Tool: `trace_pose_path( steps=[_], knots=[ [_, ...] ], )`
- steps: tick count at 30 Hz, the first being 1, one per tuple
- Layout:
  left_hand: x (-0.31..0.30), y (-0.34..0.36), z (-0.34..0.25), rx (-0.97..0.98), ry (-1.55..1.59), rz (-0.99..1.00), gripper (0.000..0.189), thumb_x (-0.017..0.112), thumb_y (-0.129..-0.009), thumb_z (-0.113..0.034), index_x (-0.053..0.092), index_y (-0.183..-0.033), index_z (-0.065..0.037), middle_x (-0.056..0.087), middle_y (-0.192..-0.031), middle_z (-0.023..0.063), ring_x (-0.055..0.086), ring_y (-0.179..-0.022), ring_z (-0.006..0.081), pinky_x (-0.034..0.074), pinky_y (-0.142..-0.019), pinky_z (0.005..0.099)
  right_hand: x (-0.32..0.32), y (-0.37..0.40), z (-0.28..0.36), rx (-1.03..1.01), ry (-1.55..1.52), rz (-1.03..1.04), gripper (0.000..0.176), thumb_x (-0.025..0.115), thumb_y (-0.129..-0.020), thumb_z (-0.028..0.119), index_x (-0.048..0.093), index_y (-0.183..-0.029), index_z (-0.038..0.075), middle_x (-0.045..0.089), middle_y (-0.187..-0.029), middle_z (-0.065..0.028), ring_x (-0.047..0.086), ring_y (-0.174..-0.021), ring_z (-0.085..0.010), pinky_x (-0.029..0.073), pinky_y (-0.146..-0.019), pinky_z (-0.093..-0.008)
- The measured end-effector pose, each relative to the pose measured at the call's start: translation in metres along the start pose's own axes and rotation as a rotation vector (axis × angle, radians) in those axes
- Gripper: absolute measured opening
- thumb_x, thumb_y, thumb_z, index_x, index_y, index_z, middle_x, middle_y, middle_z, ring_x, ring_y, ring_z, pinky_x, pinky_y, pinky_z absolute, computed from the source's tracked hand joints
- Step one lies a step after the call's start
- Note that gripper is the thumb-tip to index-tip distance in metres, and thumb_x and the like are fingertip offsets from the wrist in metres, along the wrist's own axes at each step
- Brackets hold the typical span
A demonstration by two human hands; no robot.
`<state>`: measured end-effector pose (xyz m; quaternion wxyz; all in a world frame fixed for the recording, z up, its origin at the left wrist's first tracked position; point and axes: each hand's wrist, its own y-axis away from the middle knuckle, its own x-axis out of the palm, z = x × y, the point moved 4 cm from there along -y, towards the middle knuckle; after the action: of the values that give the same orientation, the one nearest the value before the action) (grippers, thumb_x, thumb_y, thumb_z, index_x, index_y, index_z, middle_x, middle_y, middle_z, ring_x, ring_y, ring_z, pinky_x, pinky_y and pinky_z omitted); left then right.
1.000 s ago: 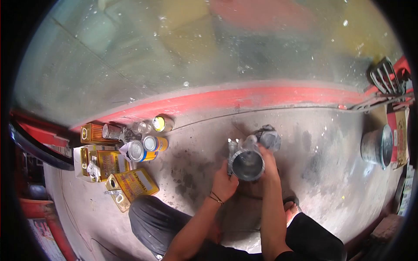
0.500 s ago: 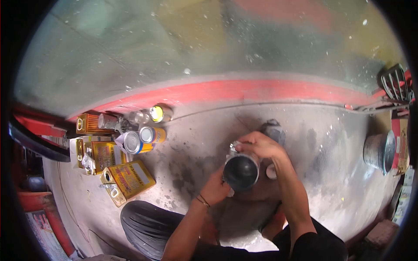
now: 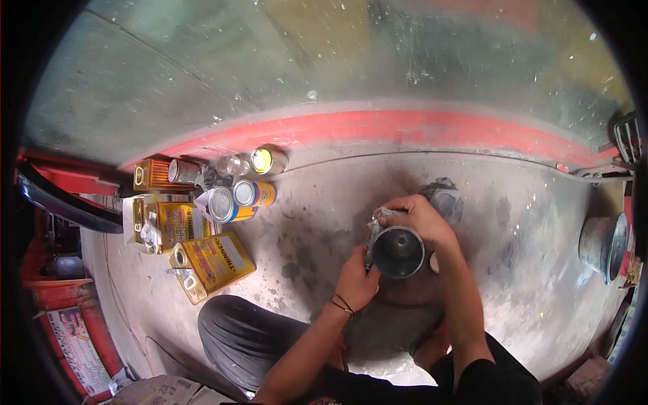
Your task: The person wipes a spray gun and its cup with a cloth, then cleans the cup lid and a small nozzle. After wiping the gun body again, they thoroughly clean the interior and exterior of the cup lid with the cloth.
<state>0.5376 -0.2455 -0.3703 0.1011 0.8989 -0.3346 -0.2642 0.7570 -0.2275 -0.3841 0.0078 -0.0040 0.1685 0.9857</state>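
Observation:
A dark round metal cup [image 3: 398, 252] is tilted so that its open mouth faces me, showing a dark, bare-looking inside. My left hand [image 3: 358, 277] grips its lower left side, fingers closed round it. At the upper rim, my right hand [image 3: 415, 214] is closed on a crumpled pale cloth [image 3: 379, 221], pressed against the outside of the cup. Behind the hands a grey crumpled bundle [image 3: 443, 200] lies on the floor. A small whitish round object [image 3: 434, 262] is partly hidden by my right forearm.
Left of me stand a tilted yellow thinner can [image 3: 219, 263], more yellow tins [image 3: 179, 226], blue-and-yellow paint cans [image 3: 255, 194] and an open can with yellow inside [image 3: 263, 160]. A metal pot [image 3: 597, 248] sits at the right. A red-edged wall [image 3: 378, 128] runs behind.
The view has shifted, so the cans appear farther right. The cup's mouth now faces me more squarely, and my left hand shows more on its side. Both hands keep their hold.

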Motion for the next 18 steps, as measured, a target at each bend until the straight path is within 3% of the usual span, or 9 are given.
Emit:
trace_pose_path(
  steps=[1, 7, 10, 15, 18],
  knots=[
    [-0.003, -0.002, -0.003, 0.056, -0.04, -0.07, 0.046, 0.064, -0.097, -0.008, 0.052, -0.139, 0.005, 0.071, -0.108, 0.0265, 0.075, -0.084, 0.031, 0.057, -0.075, 0.0389, 0.003, 0.0, -0.007, -0.023, -0.042, -0.058, 0.026, 0.08, -0.093, 0.012, 0.079, -0.114, -0.004, 0.08, -0.1, -0.0076, 0.071, -0.091, -0.0114, 0.057, -0.083, -0.029],
    [0.002, -0.006, -0.012, 0.173, 0.195, 0.024, 0.069, 0.059, -0.097, 0.001, 0.035, -0.161, 0.003, 0.058, -0.147, 0.0286, 0.072, -0.116, 0.0364, 0.056, -0.097, 0.0416, 0.028, 0.018, -0.031, -0.063, -0.653, -0.477, 0.021, 0.079, -0.098, 0.015, 0.077, -0.112, -0.001, 0.078, -0.096, -0.0096, 0.072, -0.084, -0.0125, 0.057, -0.074, -0.0286],
    [0.008, -0.009, -0.021, 0.276, 0.124, 0.043, 0.069, 0.06, -0.097, 0.0, 0.035, -0.162, 0.003, 0.056, -0.15, 0.0287, 0.064, -0.132, 0.0395, 0.05, -0.108, 0.0427, 0.026, 0.029, -0.046, -0.114, -0.889, -0.647, 0.021, 0.076, -0.101, 0.017, 0.074, -0.113, 0.0, 0.078, -0.096, -0.0098, 0.072, -0.082, -0.0146, 0.058, -0.072, -0.0303],
    [0.023, -0.007, -0.064, 0.33, 0.031, 0.112, 0.071, 0.063, -0.096, -0.004, 0.035, -0.162, 0.001, 0.057, -0.148, 0.0301, 0.059, -0.137, 0.0445, 0.047, -0.112, 0.0429, 0.01, 0.065, -0.047, -0.208, -1.097, -0.866, 0.02, 0.073, -0.104, 0.019, 0.074, -0.112, 0.001, 0.077, -0.093, -0.0098, 0.072, -0.078, -0.0155, 0.059, -0.069, -0.0326],
    [0.031, -0.009, -0.072, 0.334, 0.01, 0.141, 0.071, 0.063, -0.096, -0.006, 0.036, -0.162, 0.001, 0.057, -0.148, 0.0304, 0.059, -0.135, 0.0454, 0.048, -0.11, 0.0434, -0.007, 0.078, -0.046, -0.079, -0.93, -0.736, 0.031, 0.069, -0.107, 0.033, 0.073, -0.109, 0.002, 0.074, -0.088, -0.007, 0.07, -0.074, -0.0137, 0.058, -0.065, -0.0305]
  ],
)
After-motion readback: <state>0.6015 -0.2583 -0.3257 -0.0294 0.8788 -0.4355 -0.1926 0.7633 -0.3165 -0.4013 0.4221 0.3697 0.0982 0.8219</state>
